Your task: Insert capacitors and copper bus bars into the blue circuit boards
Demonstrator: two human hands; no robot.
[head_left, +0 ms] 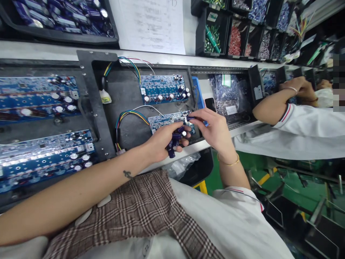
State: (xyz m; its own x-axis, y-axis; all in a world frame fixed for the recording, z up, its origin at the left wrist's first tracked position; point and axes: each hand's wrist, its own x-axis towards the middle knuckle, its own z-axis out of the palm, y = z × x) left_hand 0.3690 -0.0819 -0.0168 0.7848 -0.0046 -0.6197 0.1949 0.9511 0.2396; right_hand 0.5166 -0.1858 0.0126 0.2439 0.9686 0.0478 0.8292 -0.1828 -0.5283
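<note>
Several dark purple capacitors [176, 136] are held in my left hand [167, 138], its fingers curled round them above the front edge of the lower circuit board [159, 121]. My right hand [211, 127] pinches one dark capacitor [190, 118] between thumb and fingertips, over the right end of that board. Coloured wires [132, 113] run from the board's left end. Behind it lies a second blue board [161, 88] with capacitors standing along its front and right side. Both boards rest in a black tray [129, 91].
Two larger boards [35, 97] lie at the left. A bin of purple capacitors [64, 18], a paper sheet [153, 25] and parts bins [212, 36] stand behind. A phone [210, 104] and plastic bags [226, 90] are on the right, with a co-worker's arm [275, 100] beyond.
</note>
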